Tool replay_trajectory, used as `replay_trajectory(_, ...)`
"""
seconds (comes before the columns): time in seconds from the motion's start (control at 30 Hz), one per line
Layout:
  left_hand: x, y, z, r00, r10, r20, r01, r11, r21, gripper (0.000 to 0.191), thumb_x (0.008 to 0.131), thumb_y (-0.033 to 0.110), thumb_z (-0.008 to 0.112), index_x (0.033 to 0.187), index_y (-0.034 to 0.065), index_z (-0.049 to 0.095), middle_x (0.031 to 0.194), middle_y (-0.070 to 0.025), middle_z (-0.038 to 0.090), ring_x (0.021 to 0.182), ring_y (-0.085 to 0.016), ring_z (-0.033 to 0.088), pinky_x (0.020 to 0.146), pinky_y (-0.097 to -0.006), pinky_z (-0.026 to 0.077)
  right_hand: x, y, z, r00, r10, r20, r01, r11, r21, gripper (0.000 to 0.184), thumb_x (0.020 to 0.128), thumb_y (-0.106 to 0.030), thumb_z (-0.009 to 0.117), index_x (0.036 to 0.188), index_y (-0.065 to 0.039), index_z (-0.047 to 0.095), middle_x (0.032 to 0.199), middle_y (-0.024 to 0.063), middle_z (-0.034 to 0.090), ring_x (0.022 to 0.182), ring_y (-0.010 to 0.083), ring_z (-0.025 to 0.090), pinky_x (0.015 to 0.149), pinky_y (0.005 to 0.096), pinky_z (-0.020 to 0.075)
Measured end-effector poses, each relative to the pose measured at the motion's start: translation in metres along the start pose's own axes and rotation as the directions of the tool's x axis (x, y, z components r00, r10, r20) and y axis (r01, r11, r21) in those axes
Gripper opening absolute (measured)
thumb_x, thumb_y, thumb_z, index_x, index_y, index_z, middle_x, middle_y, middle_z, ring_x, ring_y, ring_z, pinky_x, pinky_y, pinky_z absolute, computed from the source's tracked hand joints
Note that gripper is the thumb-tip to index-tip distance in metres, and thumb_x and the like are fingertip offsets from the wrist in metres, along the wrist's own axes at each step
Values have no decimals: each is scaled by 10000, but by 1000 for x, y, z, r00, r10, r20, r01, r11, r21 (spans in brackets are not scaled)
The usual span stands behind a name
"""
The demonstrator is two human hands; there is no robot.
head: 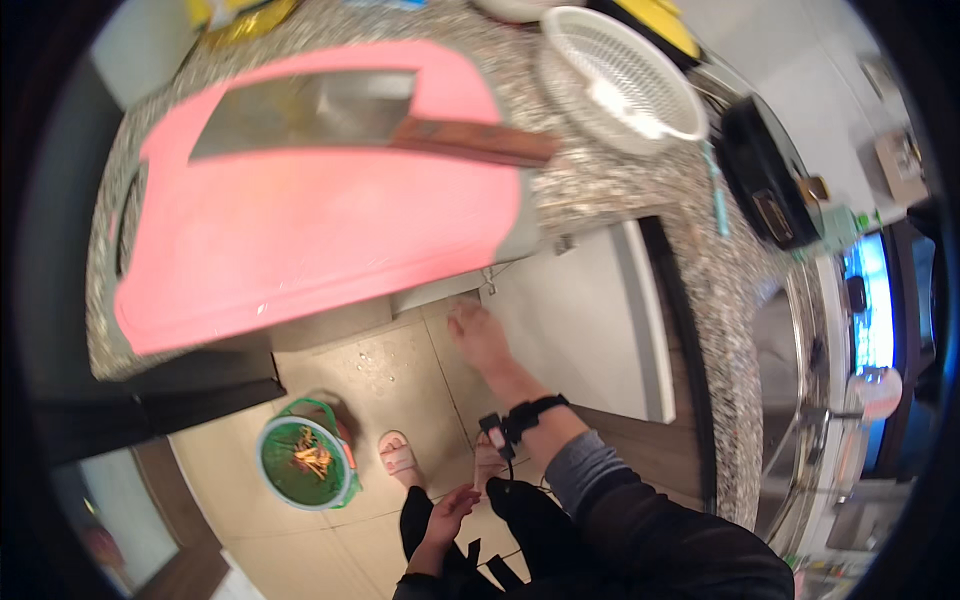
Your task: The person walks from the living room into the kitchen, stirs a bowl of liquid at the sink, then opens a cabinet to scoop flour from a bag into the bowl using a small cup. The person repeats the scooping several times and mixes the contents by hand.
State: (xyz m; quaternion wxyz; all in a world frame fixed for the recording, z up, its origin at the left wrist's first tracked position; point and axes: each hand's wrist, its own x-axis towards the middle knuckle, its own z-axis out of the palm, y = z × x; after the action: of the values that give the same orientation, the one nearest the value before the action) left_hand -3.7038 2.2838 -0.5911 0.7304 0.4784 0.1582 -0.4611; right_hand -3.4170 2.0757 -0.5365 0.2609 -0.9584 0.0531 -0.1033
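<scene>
My right hand point(480, 334) hangs below the counter edge beside a white cabinet door point(577, 322); it is blurred and its fingers look bent, with its grip hard to make out. My left hand point(450, 514) is low in front of my legs, fingers loosely apart, and nothing shows in it. On the granite counter lies a pink cutting board point(322, 232) with a grey rim. Across its far part rests a cleaver with a wide metal blade point(300, 112), its wooden handle point(480, 140) pointing right past the board.
A white plastic colander point(637, 75) and a black appliance point(765, 172) stand at the counter's right. Farther right is a metal sink point(776, 337). On the tiled floor, a bin with a green liner point(281, 457) holds scraps near my feet. The cabinet door stands ajar.
</scene>
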Motion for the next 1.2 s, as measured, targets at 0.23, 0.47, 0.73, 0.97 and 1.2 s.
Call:
replay_trajectory(0.23,-87,128,38,992,-124,8,114,931,345,326,887,42,531,1211,72,525,1077,-45,612,988,-135,564,838,-246,431,-97,-80,-207,957,289,22,-235,728,644,189,882,-166,545,790,-5,579,714,111,584,656,229,577,594,314,451)
replay_trajectory(0.47,-89,220,157,888,-328,323,-10,687,726,307,888,79,547,1193,44,531,1066,-55,614,972,-129,571,840,-258,443,-239,-100,-406,767,623,-152,-156,411,898,225,937,-158,481,767,-18,529,690,1,525,649,66,509,611,221,424)
replay_trajectory(0.73,-141,170,358,616,-705,352,-89,382,920,340,921,156,515,1245,58,480,1114,-102,597,1006,-189,588,827,-303,477,-473,-149,-527,173,827,-535,-346,560,753,261,926,-167,506,726,-12,567,655,31,549,601,95,524,559,257,426)
replay_trajectory(0.97,-254,-21,519,266,-870,416,-194,374,907,369,929,146,492,1281,55,431,1176,-143,558,998,-245,597,803,-339,501,-643,-120,-597,-92,565,-820,-562,650,511,199,873,-151,565,724,-19,559,665,90,550,584,221,555,549,322,438)
replay_trajectory(1.2,-305,-139,583,240,-902,358,-189,318,929,395,939,226,466,1300,76,410,1173,-140,555,975,-243,590,789,-365,486,-776,-41,-626,86,481,-872,-947,313,79,95,756,-167,574,740,-80,608,722,89,593,705,267,603,626,394,466)
